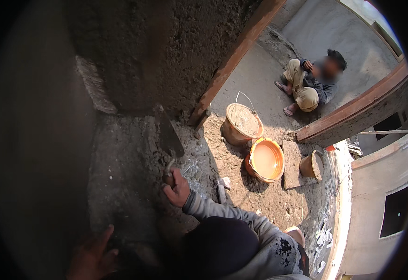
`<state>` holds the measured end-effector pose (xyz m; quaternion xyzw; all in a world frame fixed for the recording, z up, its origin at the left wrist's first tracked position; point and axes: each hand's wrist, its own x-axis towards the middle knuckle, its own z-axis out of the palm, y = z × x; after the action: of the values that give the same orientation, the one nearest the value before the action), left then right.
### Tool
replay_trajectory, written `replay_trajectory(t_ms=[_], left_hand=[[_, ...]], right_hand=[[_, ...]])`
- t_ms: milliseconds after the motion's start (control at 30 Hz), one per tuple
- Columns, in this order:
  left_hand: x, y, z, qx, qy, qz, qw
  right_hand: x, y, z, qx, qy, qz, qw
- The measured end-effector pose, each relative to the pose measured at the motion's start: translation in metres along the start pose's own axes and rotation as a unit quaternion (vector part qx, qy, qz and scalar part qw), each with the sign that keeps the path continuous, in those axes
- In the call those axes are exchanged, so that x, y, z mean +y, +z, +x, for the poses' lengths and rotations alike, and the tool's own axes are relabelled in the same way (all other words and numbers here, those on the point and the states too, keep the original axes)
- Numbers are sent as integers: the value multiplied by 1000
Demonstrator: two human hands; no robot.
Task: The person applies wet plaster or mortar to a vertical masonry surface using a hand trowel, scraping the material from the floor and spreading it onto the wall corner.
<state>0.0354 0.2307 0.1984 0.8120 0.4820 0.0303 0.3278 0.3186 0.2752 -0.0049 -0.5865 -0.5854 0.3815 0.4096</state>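
My right hand [179,188] is closed around the handle of a pointing trowel [170,136]. The trowel's broad, dull metal blade points away from me, over rough wet mortar at the foot of a dark, freshly coated wall [134,60]. In deep shade at the lower left, my left hand [93,255] has its fingers apart and appears to hold nothing. Beside my right forearm, a hammer-like tool [222,188] lies on the mortar-strewn floor.
To the right stand a mortar-filled bucket [231,133], an orange bucket [252,169] of cloudy liquid and a small bucket [306,167] on a board [291,176]. Wooden posts [235,58] frame an opening; beyond it a person [323,88] squats by a grey wall.
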Motion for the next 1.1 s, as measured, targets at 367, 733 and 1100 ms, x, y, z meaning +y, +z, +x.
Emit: replay_trajectory(t_ms=[367, 733, 1100], left_hand=[[-33, 0, -19, 28, 50, 12, 998], [-41, 20, -33, 7, -10, 90, 996], [-49, -1, -52, 70, -47, 50, 995]], right_hand=[[21, 51, -10, -208, -40, -108, 971], [63, 96, -23, -273, 54, -112, 954], [61, 104, -45, -313, -51, -150, 936]])
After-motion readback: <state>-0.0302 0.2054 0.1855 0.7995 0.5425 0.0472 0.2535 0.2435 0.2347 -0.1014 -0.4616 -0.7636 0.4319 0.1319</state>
